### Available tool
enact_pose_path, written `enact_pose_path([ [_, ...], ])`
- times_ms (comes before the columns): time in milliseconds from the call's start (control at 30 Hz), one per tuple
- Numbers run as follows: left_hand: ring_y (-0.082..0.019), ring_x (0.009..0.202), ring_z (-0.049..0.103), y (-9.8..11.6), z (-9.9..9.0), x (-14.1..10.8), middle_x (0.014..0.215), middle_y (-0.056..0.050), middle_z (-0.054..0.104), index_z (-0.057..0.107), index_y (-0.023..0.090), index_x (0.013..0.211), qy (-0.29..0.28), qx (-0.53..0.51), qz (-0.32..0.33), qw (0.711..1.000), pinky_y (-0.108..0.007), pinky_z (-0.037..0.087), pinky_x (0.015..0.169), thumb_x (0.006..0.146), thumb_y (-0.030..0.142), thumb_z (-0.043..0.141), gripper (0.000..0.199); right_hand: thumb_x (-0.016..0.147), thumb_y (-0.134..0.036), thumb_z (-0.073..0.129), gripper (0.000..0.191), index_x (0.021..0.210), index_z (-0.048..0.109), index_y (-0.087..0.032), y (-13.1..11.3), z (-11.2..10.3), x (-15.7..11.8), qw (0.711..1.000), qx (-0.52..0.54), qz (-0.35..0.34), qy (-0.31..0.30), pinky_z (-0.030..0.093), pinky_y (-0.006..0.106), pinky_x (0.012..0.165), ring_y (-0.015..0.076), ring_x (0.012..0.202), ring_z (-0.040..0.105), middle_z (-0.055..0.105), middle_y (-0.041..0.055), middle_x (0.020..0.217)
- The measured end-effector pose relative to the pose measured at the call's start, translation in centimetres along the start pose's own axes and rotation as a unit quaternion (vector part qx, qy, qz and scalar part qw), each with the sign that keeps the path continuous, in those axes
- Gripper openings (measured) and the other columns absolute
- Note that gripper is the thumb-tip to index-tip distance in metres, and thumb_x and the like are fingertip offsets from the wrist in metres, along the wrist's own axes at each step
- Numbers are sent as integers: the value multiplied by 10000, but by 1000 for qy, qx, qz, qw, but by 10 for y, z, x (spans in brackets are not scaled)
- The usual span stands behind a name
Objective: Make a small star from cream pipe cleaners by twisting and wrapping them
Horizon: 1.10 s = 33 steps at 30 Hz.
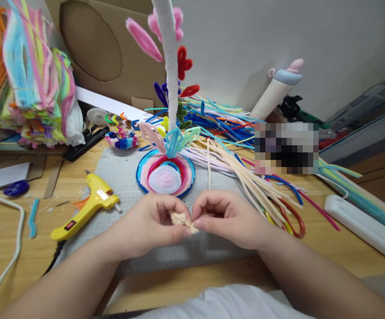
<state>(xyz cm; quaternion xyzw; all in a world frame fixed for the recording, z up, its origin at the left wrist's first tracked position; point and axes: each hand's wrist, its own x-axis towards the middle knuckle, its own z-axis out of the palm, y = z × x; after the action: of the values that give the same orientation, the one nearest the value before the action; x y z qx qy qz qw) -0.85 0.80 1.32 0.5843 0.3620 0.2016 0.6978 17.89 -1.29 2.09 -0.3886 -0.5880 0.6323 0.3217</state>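
Observation:
Between my two hands, low over the grey cutting mat (pixel 152 261), is a small bunched cream pipe cleaner piece (pixel 179 218). My left hand (pixel 157 226) is closed around most of it. The thumb and fingertip of my right hand (pixel 227 217) pinch its lower right end. Just beyond my hands stands a pipe cleaner craft with a round coiled base (pixel 139 175) in blue, pink and white. A white wrapped stem (pixel 171 66) rises from it, with coloured petals and butterfly shapes around it.
A yellow glue gun (pixel 94 199) lies left of my hands. Loose pipe cleaners (pixel 245 164) spread behind and to the right. Bundles of fuzzy stems (pixel 29 79) stand at the far left. A white power strip (pixel 362 226) sits at right, a cream bottle (pixel 274 93) behind.

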Motion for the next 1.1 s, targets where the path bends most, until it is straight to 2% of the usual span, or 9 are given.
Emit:
enact_pose_path([
  [200,-93,601,587,-5,2,2,646,1,649,614,143,675,-10,-176,-8,984,-196,453,604,667,145,718,105,770,-233,640,107,774,566,-156,2,2,-1,998,53,-38,23,366,186,502,69,543,434,511,-29,641],
  [333,-72,567,581,-4,5,5,598,11,641,609,134,642,-15,-268,1,963,-171,463,594,682,144,713,112,782,-245,628,82,785,593,-171,5,7,0,992,58,-96,57,437,211,568,96,624,527,575,-5,708],
  [433,-73,552,583,-4,6,5,596,-2,646,618,125,657,-42,-309,-32,950,-178,481,589,678,153,716,104,782,-188,612,15,792,620,-181,8,11,1,986,60,-133,74,474,217,616,103,675,579,621,0,748],
  [567,-80,536,595,-5,4,4,600,-9,642,627,122,666,-67,-330,-68,939,-186,495,569,668,165,717,99,786,-104,565,104,790,633,-184,9,12,0,984,11,-154,85,472,193,576,93,641,603,647,-8,727],
  [667,-86,528,597,-5,2,4,587,-2,624,633,121,672,-75,-317,-93,941,-201,508,571,669,156,707,82,794,-70,516,153,830,627,-170,5,8,-3,975,-99,-183,79,452,189,544,95,629,593,657,13,752],
  [733,-83,526,587,-5,2,4,584,1,620,632,121,664,-63,-305,-98,945,-207,514,582,664,145,706,78,794,-59,493,175,865,617,-160,2,4,-6,949,-212,-222,71,430,200,537,96,609,564,649,25,751],
  [833,-76,529,574,-4,3,5,585,1,626,628,130,647,-29,-305,-82,948,-199,511,591,664,153,709,87,810,-72,468,182,914,586,-164,0,0,-10,877,-374,-292,72,387,228,540,103,568,511,615,14,685],
  [933,-76,540,580,-3,3,4,594,-4,634,637,131,648,-10,-307,-66,949,-185,502,590,667,168,714,87,824,-81,453,178,940,554,-169,1,-2,-12,815,-462,-338,87,346,247,524,117,543,485,581,7,637],
  [1100,-81,526,569,1,5,3,577,6,607,644,131,613,6,-303,-57,951,-186,492,567,636,181,737,108,827,-97,419,185,935,540,-185,6,-2,-12,776,-501,-368,106,340,256,519,134,537,492,573,13,626],
])
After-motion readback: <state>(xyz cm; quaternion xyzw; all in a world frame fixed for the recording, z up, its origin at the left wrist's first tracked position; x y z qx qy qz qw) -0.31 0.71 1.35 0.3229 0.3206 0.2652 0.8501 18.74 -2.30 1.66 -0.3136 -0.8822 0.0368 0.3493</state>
